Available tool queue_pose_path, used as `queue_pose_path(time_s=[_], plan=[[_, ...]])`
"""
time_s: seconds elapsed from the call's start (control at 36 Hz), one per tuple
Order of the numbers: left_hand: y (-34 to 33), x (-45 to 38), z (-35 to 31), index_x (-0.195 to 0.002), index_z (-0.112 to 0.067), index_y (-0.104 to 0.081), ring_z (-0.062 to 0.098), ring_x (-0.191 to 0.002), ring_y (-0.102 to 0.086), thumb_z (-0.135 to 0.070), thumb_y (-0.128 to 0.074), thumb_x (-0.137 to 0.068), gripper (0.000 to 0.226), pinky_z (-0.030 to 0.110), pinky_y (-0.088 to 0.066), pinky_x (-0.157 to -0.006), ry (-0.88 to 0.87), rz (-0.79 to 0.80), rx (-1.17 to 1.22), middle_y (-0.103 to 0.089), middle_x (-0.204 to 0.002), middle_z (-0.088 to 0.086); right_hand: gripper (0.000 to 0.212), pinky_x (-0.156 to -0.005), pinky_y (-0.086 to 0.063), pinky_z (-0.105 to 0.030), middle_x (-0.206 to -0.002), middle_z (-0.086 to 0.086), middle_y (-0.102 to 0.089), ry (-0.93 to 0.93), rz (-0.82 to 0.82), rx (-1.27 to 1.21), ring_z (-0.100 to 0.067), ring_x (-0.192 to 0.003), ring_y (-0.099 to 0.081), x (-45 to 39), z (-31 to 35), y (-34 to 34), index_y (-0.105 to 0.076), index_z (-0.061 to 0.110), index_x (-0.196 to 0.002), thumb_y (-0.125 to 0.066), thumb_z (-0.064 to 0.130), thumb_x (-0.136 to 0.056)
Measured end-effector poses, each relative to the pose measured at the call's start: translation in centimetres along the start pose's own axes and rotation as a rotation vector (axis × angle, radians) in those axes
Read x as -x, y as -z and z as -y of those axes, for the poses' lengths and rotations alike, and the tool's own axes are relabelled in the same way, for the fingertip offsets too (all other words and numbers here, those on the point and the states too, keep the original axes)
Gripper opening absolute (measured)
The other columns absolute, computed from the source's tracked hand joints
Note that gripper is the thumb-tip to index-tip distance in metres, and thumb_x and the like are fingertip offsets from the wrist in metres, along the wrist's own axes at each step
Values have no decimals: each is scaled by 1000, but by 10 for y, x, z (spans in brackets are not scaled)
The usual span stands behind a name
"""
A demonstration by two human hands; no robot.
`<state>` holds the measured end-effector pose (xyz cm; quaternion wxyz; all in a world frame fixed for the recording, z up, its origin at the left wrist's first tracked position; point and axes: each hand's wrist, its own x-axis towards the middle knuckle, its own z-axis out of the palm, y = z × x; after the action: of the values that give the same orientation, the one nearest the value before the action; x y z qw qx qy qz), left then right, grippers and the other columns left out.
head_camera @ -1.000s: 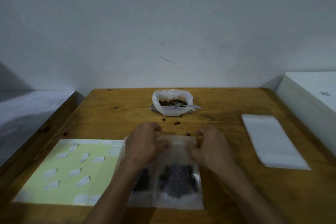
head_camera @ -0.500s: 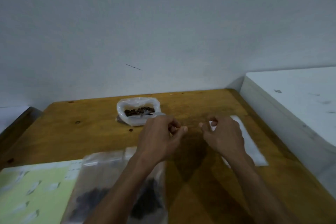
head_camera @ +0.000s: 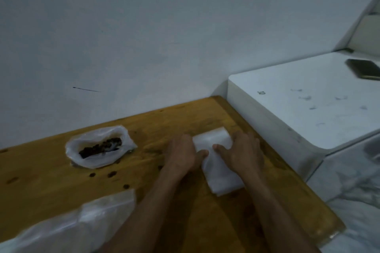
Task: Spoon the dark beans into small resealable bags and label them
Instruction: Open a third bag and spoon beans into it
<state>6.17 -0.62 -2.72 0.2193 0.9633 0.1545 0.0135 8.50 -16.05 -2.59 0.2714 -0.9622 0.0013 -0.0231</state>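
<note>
Both hands are seen on the stack of small clear resealable plastic bags (head_camera: pixel 221 178), which lies flat near the right edge of the brown wooden table (head_camera: pixel 51 187). The left hand (head_camera: pixel 182 155) is placed at the stack's left edge, thumb on the plastic, fingers bent down at the far corner; whether a bag is pinched cannot be told. The right hand (head_camera: pixel 241 153) is laid on top of the stack, fingers spread and fairly straight, thumb pointed left. The dark beans (head_camera: pixel 100 147) are held in an open white plastic bag (head_camera: pixel 98 147) further left, well apart from the hands. A few loose beans (head_camera: pixel 112 174) are scattered on the wood in front of it. Clear filled bags (head_camera: pixel 67 226) are seen blurred at lower left. A white cabinet (head_camera: pixel 308 107) is seen right of the table, a dark phone (head_camera: pixel 364 69) on top.
</note>
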Motion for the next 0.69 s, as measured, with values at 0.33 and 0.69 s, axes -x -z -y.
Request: queue_pose_path(time_s=[0.33, 0.69], plan=[[23, 20, -10, -128, -26, -50, 16, -98, -62, -51, -72, -84, 56, 33, -59, -76, 166, 6, 496, -62, -117, -3, 11, -63, -48, -23, -85, -1, -71, -100, -3, -772, -14, -80, -67, 3, 11, 30, -68, 15, -88, -76, 21, -87], [118, 79, 45, -87, -12, -76, 22, -77, -73, -19, -62, -97, 19, 38, -59, -71, -114, -16, 897, -76, -81, 8, 19, -58, -56, -30, -93, -3, -76, 168, 427, -1047, -16, -78, -72, 42, 75, 43, -72, 21, -104, -76, 19, -85]])
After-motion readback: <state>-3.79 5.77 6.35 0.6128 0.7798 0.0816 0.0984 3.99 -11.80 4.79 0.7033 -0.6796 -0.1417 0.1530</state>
